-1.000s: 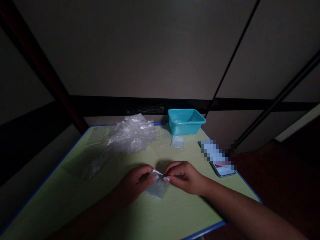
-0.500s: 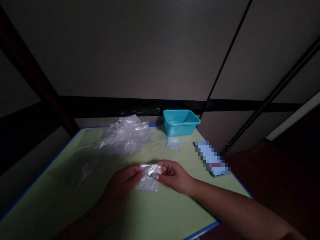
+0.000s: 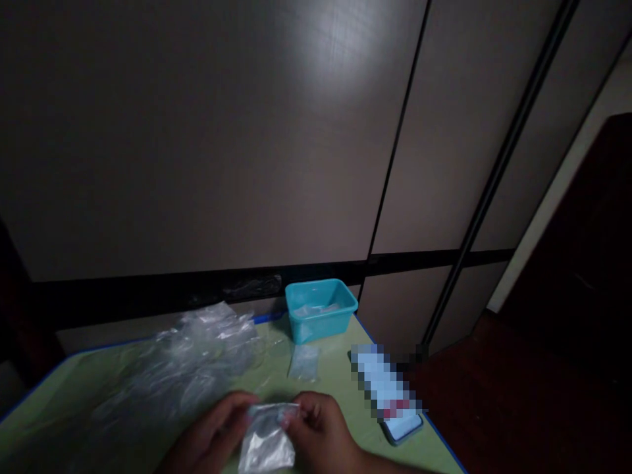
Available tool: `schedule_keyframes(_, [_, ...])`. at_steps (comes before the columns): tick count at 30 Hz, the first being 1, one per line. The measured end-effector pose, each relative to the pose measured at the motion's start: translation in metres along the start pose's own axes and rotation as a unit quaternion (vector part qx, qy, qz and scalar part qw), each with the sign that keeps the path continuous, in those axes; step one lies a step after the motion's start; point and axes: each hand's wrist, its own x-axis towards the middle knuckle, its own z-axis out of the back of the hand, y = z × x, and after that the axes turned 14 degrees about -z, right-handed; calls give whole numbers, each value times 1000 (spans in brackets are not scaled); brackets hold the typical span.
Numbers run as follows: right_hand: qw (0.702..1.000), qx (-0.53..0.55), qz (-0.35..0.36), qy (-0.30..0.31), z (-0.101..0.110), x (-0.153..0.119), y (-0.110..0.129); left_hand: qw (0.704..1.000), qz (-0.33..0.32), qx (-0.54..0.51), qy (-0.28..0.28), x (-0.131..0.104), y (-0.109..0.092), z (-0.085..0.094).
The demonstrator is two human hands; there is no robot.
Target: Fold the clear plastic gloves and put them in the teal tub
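Note:
A small clear plastic bag (image 3: 268, 447) is held between both hands near the bottom of the view. My left hand (image 3: 217, 431) pinches its upper left edge, the fingers dim and a little blurred. My right hand (image 3: 323, 428) grips the upper right edge between thumb and curled fingers. What the bag contains, if anything, I cannot make out. Just beyond the hands, another small plastic bag (image 3: 304, 363) lies flat in front of a turquoise basin (image 3: 320, 326). To the left spreads a heap of clear plastic bags (image 3: 202, 349).
A phone (image 3: 402, 431) with a blurred-out screen lies along the right edge of the green table (image 3: 340, 395). Inside the basin are some clear plastic pieces (image 3: 316, 309). Large cabinet panels (image 3: 207, 145) rise right behind the table.
The view has tilted up and turned right, so the table and hands appear lower. Both hands keep hold of the bag, which now shows more of its front between them.

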Motion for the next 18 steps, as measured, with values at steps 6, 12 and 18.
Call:
schedule_keyframes(6, [999,9,30,-9,10,-3,22,995,-25,39,-93,127,-19,-41])
schedule_keyframes(12, [996,-10,29,-83,12,-4,13,991,-10,-3,-135,182,2,-89])
schedule_keyframes(18, [987,-66,34,-145,14,-19,0,991,-18,-82,-101,172,18,-108])
